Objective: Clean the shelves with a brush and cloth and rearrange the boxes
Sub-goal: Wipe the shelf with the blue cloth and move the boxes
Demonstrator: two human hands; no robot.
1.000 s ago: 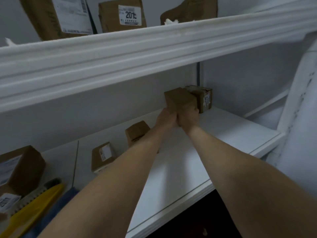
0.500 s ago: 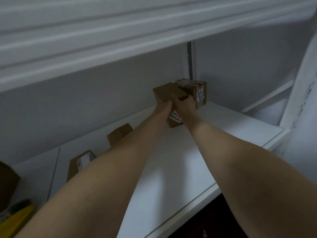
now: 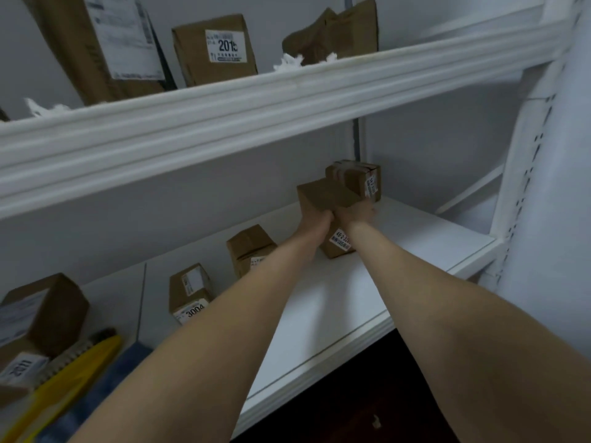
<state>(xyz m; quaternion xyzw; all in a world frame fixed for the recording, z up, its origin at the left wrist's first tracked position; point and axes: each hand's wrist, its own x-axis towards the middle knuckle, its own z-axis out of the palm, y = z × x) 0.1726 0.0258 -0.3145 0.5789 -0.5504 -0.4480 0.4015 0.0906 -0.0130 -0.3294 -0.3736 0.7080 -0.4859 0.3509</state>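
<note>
A small brown cardboard box stands on the white middle shelf, its labelled face turned toward me. My left hand grips its left side and my right hand grips its right front. Right behind it stands another taped box in the back corner. Two more small boxes, the unlabelled-top box and the box marked 3004, stand further left on the shelf. A yellow-handled brush and a blue cloth lie at the lower left.
A larger box stands at the far left. The upper shelf holds several boxes, one marked 2015, and white scraps. A white perforated upright bounds the right side. Below the shelf edge it is dark.
The held box has come down onto the shelf with its label facing me, in front of the corner box. My view has tilted back up, showing the upper shelf again.
</note>
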